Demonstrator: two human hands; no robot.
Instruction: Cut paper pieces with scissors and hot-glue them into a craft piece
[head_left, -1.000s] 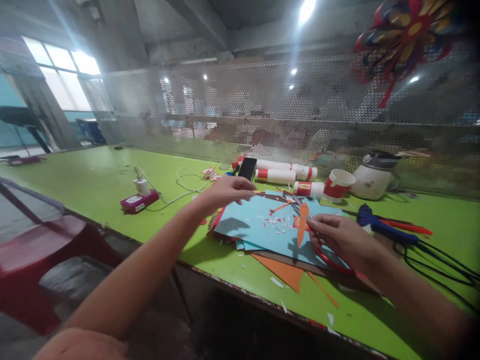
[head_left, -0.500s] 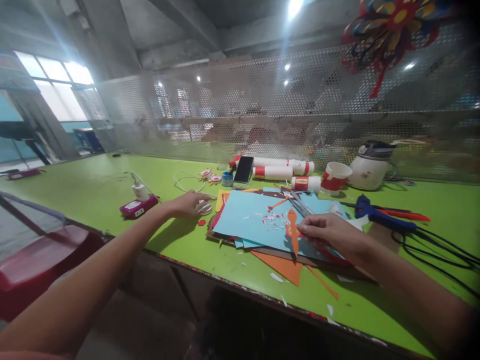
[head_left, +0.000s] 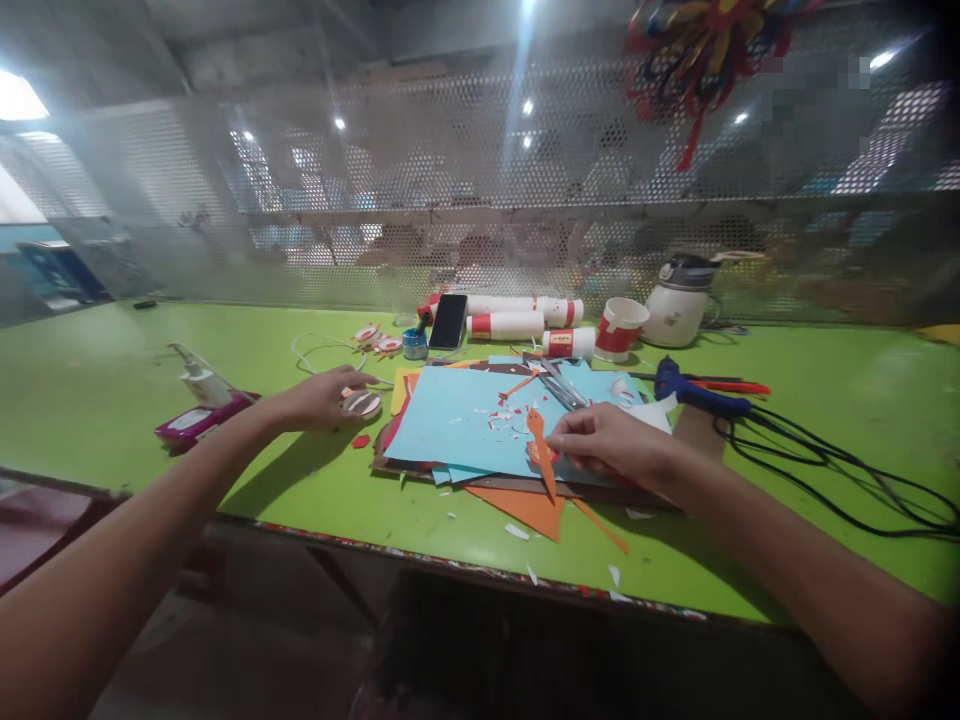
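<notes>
My right hand (head_left: pixel 600 440) pinches a long orange paper cutout (head_left: pixel 536 428) with a rounded head, two small dark dots and a pointed tail. It hangs over a light blue paper sheet (head_left: pixel 427 420), and a red piece with gold marks shows behind it. My left hand (head_left: pixel 322 398) reaches to a round striped disc (head_left: pixel 363 404) on the green table, its fingers apart around the disc's upper left side. A small red paper piece (head_left: pixel 361 441) lies just below the disc. Scissors (head_left: pixel 562 384) and red and white scraps rest on the blue sheet.
Along the back are a phone (head_left: pixel 448 322), a blue jar (head_left: pixel 415 344), paper-cup rolls (head_left: pixel 506 326), a paper cup (head_left: pixel 621 330) and a white kettle (head_left: pixel 677 302). A blue glue gun (head_left: pixel 694 388) with black cable lies right. A purple power strip (head_left: pixel 196 428) stands left. Perforated metal screen (head_left: pixel 450 190) behind.
The view has swung to the right, so everything appears further left. My right hand still holds the orange cutout, and my left hand stays at the disc.
</notes>
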